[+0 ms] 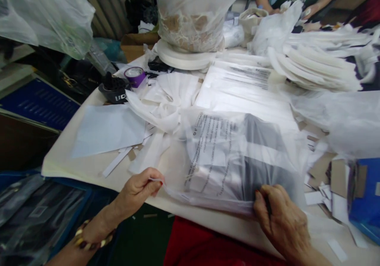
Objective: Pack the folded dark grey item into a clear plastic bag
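The printed plastic bag (231, 163) lies at the table's near edge, about midway along it, with a dark flat item (264, 181) inside it, toward the bag's right end. Holding this thin film well seems to call for an even, light pull between the two hands: enough to draw the near edge straight and take out the slack, but not so much that the film stretches or the item slides. The bag is best kept flat on the table (65, 159), with its weight borne there rather than hanging from the fingers over the edge. Loose paper scraps (320, 194) lie close by on the right, so sweeping the bag that way could drag them along.

The left hand (142, 187) reaches in from the near left, just off the table's near edge, with a beaded bracelet (93, 236) on the wrist; its thumb and forefinger are clamped on the bag's near left corner. The right hand (283, 220) comes from the near right corner, back upward, its fingers curled in and its thumb closed on the bag's near right part; the fingertips underneath are hidden. The wrists stand well apart.
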A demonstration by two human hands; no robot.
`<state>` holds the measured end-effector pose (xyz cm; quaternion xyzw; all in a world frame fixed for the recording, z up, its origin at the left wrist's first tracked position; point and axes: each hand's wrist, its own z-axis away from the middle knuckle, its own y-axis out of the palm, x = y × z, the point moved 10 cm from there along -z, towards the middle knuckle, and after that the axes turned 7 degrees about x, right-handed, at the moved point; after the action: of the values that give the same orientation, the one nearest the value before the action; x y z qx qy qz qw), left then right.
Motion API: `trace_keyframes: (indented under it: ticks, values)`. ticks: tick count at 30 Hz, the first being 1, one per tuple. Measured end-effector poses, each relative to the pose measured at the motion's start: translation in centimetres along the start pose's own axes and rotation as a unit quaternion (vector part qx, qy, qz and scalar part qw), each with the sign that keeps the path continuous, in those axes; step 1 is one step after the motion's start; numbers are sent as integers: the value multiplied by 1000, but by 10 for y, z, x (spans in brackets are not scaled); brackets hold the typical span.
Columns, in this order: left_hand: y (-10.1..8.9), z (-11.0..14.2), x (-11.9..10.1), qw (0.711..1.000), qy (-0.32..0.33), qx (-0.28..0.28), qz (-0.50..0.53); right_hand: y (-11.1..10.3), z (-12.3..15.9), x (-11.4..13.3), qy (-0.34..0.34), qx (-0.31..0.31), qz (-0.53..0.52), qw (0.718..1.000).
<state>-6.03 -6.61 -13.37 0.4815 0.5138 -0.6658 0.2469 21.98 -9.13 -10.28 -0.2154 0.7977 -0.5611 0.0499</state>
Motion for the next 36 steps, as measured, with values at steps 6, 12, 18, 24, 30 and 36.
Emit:
trace_keyframes:
  ticks: [6, 12, 18, 24, 30, 36]
  values:
    - [2, 3, -17, 993, 102, -50, -11, 2, 3, -2, 7, -4, -10, 1000]
    - [12, 3, -19, 994, 97, -40, -2, 1, 4, -2, 4, -16, -6, 1000]
    - [11, 6, -19, 994, 82, -52, -49, -2, 4, -1, 6, -28, -8, 1000]
    - [22, 7, -75, 887, 172, -4, -428, 1, 7, -4, 13, -32, -3, 999]
    - [67, -4, -93, 859, 178, 37, -479, -2, 8, -3, 13, -48, 7, 999]
    - [57, -12, -79, 913, 150, -16, -379, -2, 8, -3, 13, -52, 4, 999]
